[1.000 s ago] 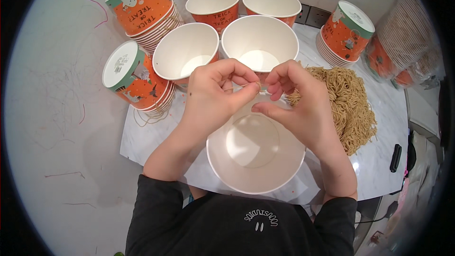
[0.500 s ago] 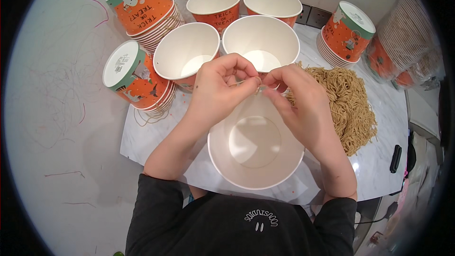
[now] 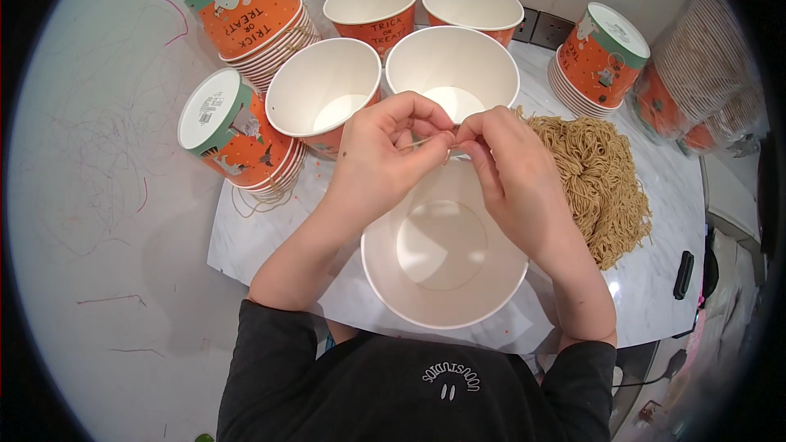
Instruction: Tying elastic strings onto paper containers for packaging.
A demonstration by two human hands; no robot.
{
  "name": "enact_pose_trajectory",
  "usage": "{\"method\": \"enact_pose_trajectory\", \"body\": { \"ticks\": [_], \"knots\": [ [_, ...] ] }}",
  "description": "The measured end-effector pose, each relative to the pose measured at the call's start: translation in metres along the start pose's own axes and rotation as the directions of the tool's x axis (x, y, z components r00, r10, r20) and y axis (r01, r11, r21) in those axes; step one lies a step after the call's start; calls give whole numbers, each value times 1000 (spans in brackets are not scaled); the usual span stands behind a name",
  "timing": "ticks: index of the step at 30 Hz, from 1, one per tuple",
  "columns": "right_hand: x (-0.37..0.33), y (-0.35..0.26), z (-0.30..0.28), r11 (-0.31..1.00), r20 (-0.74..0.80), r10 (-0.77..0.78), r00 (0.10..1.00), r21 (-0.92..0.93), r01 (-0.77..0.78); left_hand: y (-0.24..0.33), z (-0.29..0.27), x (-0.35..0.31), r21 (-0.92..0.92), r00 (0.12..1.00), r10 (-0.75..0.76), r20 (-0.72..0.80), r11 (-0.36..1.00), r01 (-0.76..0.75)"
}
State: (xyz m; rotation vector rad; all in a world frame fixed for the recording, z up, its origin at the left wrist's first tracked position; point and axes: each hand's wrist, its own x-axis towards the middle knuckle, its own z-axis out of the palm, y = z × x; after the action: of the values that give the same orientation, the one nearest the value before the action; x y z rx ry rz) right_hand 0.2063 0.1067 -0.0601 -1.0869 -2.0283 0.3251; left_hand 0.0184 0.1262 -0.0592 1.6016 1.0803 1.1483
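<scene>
Both my hands meet above the far rim of a white-lined paper bucket [image 3: 442, 286], which stands open end up in front of me. My left hand [image 3: 395, 139] is closed, pinching a thin tan cord [image 3: 419, 143] between thumb and fingers. Thumb and forefinger of my right hand [image 3: 512, 164] pinch together at the same cord, just beside the left fingertips. The fingers partly hide the cord and the bucket's far rim. To the right of my right hand lies a big tangled heap of tan cords [image 3: 602, 196].
Orange buckets [image 3: 323, 86] stand open beyond my hands. Upside-down stacks of printed buckets [image 3: 241, 135] sit at the left, some with cords hanging. Another stack [image 3: 602, 57] and plastic-wrapped buckets [image 3: 696, 65] are at the far right. A black object [image 3: 684, 274] lies near the table's right edge.
My right hand has shifted slightly left, its fingertips closing in against the left ones. More of the cord now shows across my left fingers.
</scene>
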Motion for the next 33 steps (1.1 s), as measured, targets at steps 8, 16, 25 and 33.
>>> {"method": "enact_pose_trajectory", "body": {
  "ticks": [8,16,25,33],
  "knots": [
    [2,1,0,990,-19,23,1000,139,-20,-3,-2,1,-226,992,6,125,974,23],
    [3,5,-5,905,47,153,987,394,-159,-4,-8,3,-381,981,-2,196,921,78],
    [4,2,-9,904,71,174,982,385,-188,-1,-11,4,-358,976,-58,212,924,133],
    [2,0,-7,937,57,175,983,296,-184,-6,-4,4,-353,979,-100,177,922,158]
  ]
}}
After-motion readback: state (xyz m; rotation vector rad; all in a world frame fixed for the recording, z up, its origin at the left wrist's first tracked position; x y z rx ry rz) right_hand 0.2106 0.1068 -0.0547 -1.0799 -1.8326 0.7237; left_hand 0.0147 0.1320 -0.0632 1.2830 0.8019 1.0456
